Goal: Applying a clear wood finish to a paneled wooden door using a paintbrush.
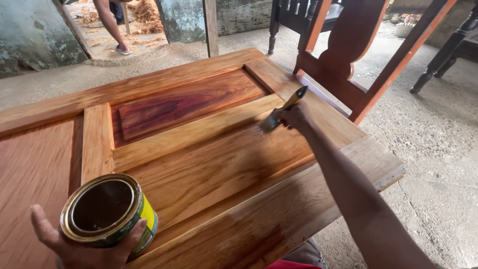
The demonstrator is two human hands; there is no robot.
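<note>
The right hand (pixel 295 117) has its grip closed around a paintbrush (pixel 282 110), bristles touching the wooden door panel (pixel 209 164). Near the panel's lower left, the left hand (pixel 82 246) cups an open tin can (pixel 107 211) from below

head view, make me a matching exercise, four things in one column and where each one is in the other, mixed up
Things:
1. can
2. brush
3. door
4. chair frame

Places:
A. standing on the floor beyond the door's far edge
B. lying flat under both hands
C. in the right hand, bristles on the wood
D. in the left hand, open top up

Pairs: 1-D, 2-C, 3-B, 4-A
</note>
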